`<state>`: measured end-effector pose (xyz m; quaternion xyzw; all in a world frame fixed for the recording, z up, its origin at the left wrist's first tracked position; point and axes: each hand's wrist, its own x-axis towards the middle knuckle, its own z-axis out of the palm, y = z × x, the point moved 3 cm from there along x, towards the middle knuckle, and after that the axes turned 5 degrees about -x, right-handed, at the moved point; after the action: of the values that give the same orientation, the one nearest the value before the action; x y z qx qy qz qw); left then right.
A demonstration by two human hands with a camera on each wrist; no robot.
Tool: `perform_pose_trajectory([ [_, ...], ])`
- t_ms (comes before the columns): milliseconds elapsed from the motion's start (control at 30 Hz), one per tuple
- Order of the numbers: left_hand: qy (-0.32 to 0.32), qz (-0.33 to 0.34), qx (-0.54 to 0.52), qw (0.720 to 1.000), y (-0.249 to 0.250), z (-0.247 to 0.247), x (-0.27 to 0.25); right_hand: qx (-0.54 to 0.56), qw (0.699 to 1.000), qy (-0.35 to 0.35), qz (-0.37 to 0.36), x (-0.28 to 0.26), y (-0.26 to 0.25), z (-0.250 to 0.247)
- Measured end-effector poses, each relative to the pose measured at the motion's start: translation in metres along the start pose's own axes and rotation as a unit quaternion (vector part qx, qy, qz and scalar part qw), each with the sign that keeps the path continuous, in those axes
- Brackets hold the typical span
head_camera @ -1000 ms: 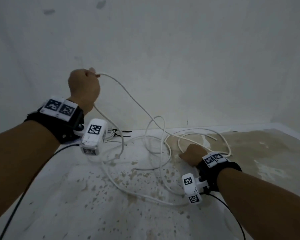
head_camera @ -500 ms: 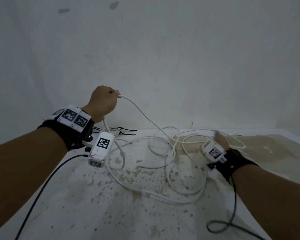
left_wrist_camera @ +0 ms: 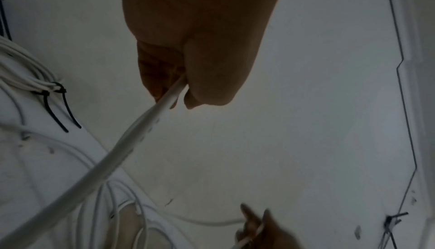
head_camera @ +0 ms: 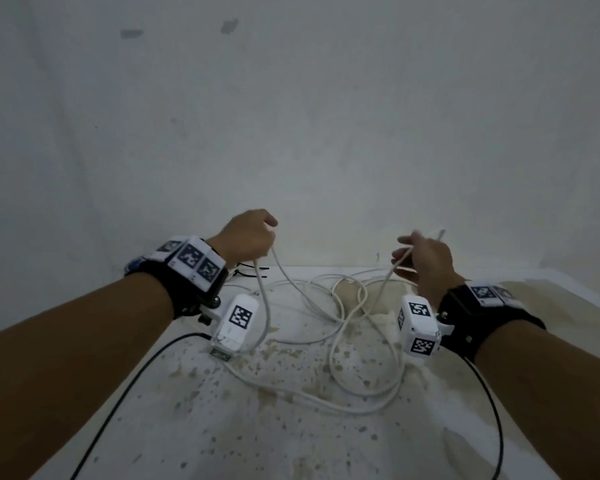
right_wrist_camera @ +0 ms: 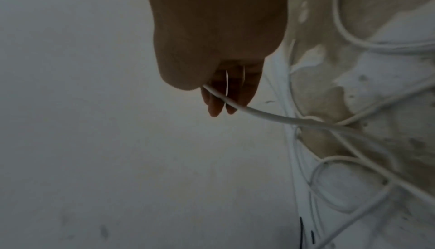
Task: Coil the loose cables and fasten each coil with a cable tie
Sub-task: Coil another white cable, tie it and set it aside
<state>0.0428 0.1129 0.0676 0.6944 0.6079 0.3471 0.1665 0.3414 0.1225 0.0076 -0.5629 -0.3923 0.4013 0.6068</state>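
Observation:
A long white cable (head_camera: pixel 340 341) lies in loose loops across the stained white table (head_camera: pixel 222 427). My left hand (head_camera: pixel 248 237) is raised near the back wall and grips one stretch of the white cable (left_wrist_camera: pixel 146 122) in a closed fist. To the right, at about the same height, my right hand (head_camera: pixel 423 258) pinches another stretch of the white cable (right_wrist_camera: pixel 259 113) between thumb and fingers, with a short end sticking up past the fingers. A finished white coil (left_wrist_camera: pixel 21 72) bound with black cable ties (left_wrist_camera: pixel 58 107) sits at the back left.
The ends of black cable ties (head_camera: pixel 253 271) lie on the table behind my left hand. A pale wall (head_camera: pixel 309 116) rises right behind the table. Thin black wires (head_camera: pixel 118 403) run from both wrist cameras toward the near edge. Brown stains cover the table's right part (head_camera: pixel 551 299).
My left hand came down and moved right with its stretch of cable. My right hand rose off the table, lifting another stretch of the cable with it.

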Motion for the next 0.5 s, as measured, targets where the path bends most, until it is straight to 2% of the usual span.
perform_pose_trajectory([
  [100,-0.092,-0.005,0.139,0.986,0.004,0.027,-0.001,-0.090,0.993,-0.056,-0.055,-0.010,-0.037,0.012],
  [167,-0.127,-0.032,0.237,0.963,0.006,0.041,-0.005,-0.133,0.983,-0.101,-0.071,-0.017,-0.055,0.018],
  [200,-0.141,-0.022,0.254,0.957,0.010,0.048,-0.008,-0.146,0.978,-0.121,-0.082,-0.021,-0.063,0.021],
  [233,-0.165,0.013,0.232,0.958,0.016,0.056,-0.011,-0.149,0.975,-0.139,-0.093,-0.026,-0.070,0.024],
  [300,-0.235,0.099,0.109,0.961,0.035,0.077,-0.023,-0.138,0.968,-0.170,-0.119,-0.034,-0.081,0.029],
  [367,-0.272,0.161,0.035,0.948,0.053,0.096,-0.033,-0.128,0.962,-0.195,-0.140,-0.043,-0.090,0.035],
  [433,-0.256,0.201,0.016,0.945,0.066,0.111,-0.034,-0.132,0.957,-0.202,-0.160,-0.050,-0.097,0.037],
  [500,-0.231,0.200,-0.003,0.952,0.067,0.117,-0.029,-0.119,0.962,-0.181,-0.165,-0.051,-0.102,0.036],
])
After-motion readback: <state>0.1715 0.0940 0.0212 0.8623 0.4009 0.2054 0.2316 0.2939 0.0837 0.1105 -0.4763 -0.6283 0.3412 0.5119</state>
